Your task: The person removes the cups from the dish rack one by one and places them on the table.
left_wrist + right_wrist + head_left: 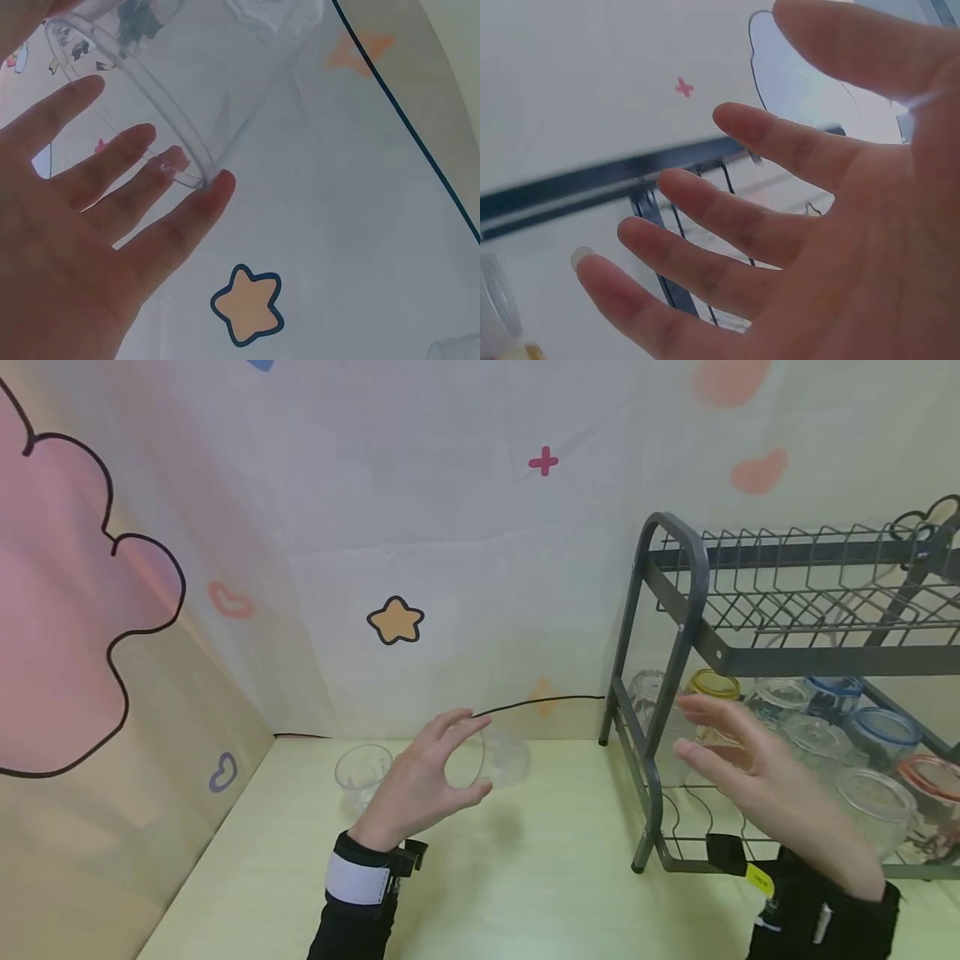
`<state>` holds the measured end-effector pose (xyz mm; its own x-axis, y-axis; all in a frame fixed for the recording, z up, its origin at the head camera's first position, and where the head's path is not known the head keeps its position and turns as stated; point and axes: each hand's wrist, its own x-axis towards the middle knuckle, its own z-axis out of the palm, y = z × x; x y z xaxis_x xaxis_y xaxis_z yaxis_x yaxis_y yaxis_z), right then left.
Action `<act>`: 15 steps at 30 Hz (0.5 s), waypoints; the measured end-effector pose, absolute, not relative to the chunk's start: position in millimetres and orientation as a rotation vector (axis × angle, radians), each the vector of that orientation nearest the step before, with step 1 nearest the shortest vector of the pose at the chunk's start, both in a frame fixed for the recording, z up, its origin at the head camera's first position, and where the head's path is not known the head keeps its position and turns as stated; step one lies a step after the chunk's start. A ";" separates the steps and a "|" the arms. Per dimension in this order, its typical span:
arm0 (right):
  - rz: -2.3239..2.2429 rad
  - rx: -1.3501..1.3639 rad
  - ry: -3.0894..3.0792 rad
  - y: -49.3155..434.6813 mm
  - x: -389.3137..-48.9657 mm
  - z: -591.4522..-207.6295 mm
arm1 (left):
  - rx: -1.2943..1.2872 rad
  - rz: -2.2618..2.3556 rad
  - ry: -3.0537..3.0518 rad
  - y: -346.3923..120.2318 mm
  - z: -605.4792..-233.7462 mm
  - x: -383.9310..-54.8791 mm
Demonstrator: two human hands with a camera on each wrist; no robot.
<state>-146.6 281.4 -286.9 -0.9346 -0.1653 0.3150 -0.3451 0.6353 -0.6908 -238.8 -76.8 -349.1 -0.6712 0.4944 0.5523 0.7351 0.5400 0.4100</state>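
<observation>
My left hand [427, 777] holds a clear drinking glass [506, 760] by its rim, above the table. In the left wrist view the glass [217, 67] is tilted, its mouth towards the palm and its base pointing away; the fingers [180, 225] spread around the rim. Another clear glass [363, 772] stands on the table, just left of that hand. My right hand [765, 777] hovers in front of the dish rack [697, 610] with its fingers apart and nothing between them. The right wrist view shows its bare palm and spread fingers [727, 217].
On the rack's lower shelf stand several glasses, with yellow [712, 683], blue [885, 727] and orange [930, 777] rims and some plain ones [873, 797]. The upper wire shelf [825, 610] overhangs them. A printed cloth [450, 527] hangs behind the pale table [525, 877].
</observation>
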 end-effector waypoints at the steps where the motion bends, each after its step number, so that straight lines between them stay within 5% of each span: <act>1: 1.155 0.391 -2.637 287.0 -144.6 -287.3 | -1.005 -0.879 -2.422 -77.8 -349.2 -239.0; 15: 0.888 0.071 -2.339 376.0 -132.1 -328.6 | -0.902 -0.719 -2.586 -90.8 -352.4 -245.5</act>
<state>-132.1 376.0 -328.6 -0.8016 0.1635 0.5750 -0.2591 0.7718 -0.5806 -245.5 -90.8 -352.4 -0.7546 0.4903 0.4362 0.6451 0.6762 0.3559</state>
